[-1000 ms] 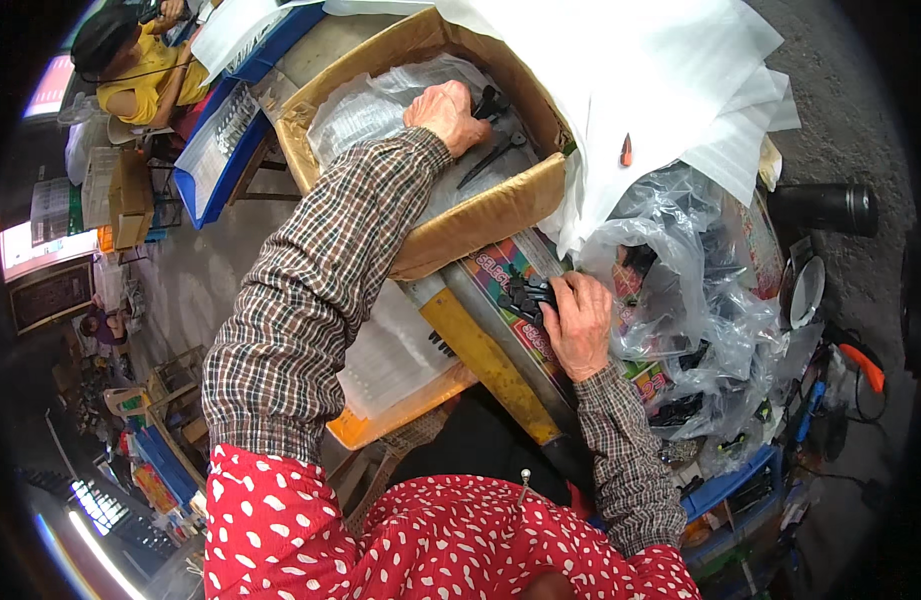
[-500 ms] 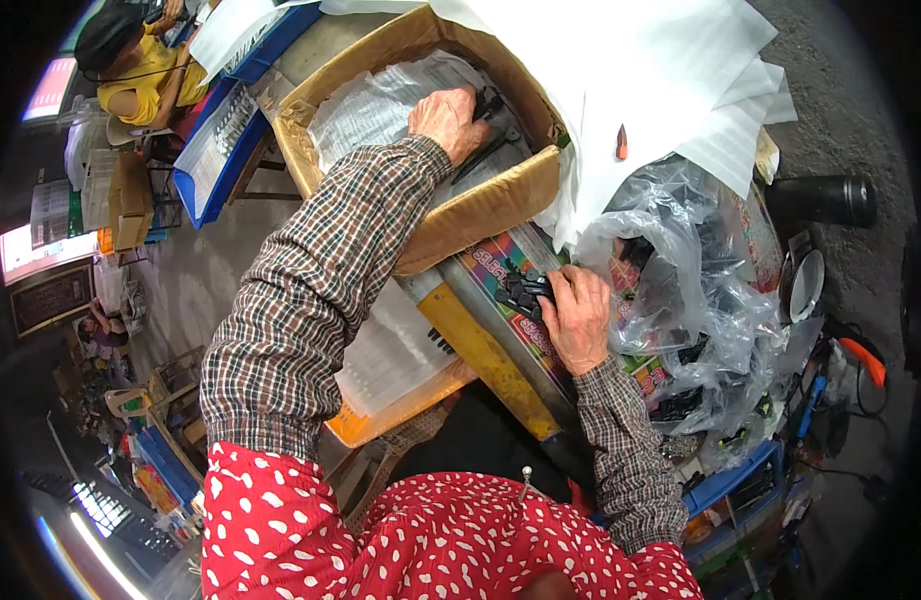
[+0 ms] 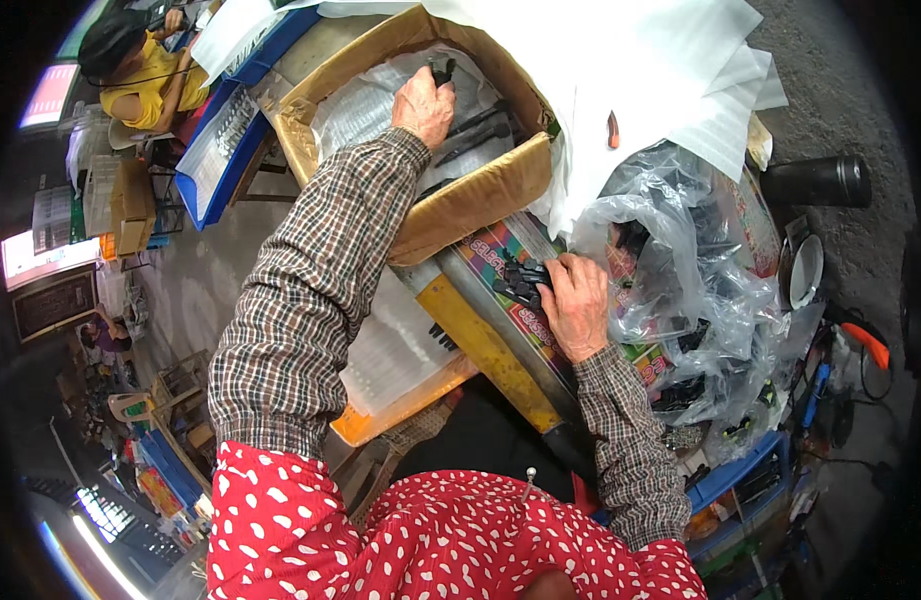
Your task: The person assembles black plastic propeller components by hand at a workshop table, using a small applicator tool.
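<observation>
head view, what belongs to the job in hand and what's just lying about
Seems in use:
left hand, black piece at its fingertips
cardboard box
right hand, at black parts

Seems lying about:
black cylinder
orange-black item on white sheets

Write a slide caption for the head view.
Left hand at a black part inside a cardboard box, right hand against black pieces.

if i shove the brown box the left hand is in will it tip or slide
The brown box would probably slide rather than tip, since it looks broad. Its thin walls may flex. The black pieces lying inside could shift on the plastic sheet.
</observation>
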Demonstrator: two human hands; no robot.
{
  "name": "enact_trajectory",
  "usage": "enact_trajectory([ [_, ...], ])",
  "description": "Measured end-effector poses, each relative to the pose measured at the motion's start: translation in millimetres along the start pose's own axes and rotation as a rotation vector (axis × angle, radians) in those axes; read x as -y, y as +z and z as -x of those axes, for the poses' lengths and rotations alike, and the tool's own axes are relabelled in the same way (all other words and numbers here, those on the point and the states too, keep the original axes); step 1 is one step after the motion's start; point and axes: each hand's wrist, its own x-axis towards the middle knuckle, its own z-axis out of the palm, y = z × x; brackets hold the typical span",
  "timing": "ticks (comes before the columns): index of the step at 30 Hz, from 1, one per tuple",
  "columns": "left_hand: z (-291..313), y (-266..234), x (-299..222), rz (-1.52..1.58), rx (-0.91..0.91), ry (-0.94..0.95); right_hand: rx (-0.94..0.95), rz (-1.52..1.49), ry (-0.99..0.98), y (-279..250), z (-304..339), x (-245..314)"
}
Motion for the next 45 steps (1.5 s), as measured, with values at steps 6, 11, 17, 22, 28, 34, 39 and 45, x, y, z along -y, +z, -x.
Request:
enact_trajectory([
  [6, 7.1, -8.5, -29.2, -0.120, 0.174, 0.091, 0.009, 0.010, 0.002, -0.1, 3.2, -1.7],
  [11, 5.2, -11.2, -36.2, -0.167, 0.323, 0.144, -0.002, 0.027, 0.012, -0.4, 4.1, -1.5],
  [17, 5.3, -5.9, -35.8, -0.242, 0.362, 0.187, -0.005, 0.029, 0.017, 0.3, 3.0, -0.9],
  [22, 1.0, 3.3, -32.1, -0.291, 0.359, 0.157, 0.008, 0.035, 0.023, 0.1, 2.3, 0.4],
  [28, 0.4, -0.9, -29.0, -0.215, 0.326, 0.137, 0.009, 0.043, 0.022, 0.1, 2.9, -0.9],
  [34, -2.2, -12.6, -22.6, -0.054, 0.166, 0.066, 0.001, 0.035, 0.016, 0.3, 1.8, -1.8],
  [39, 9.5, -18.8, -33.6, -0.136, 0.284, 0.162, 0.002, 0.029, 0.025, -0.1, 1.0, -4.1],
  [45, 17.8, -16.4, -36.3, -0.250, 0.460, 0.174, 0.003, 0.032, 0.019, 0.7, 0.8, -1.8],
])
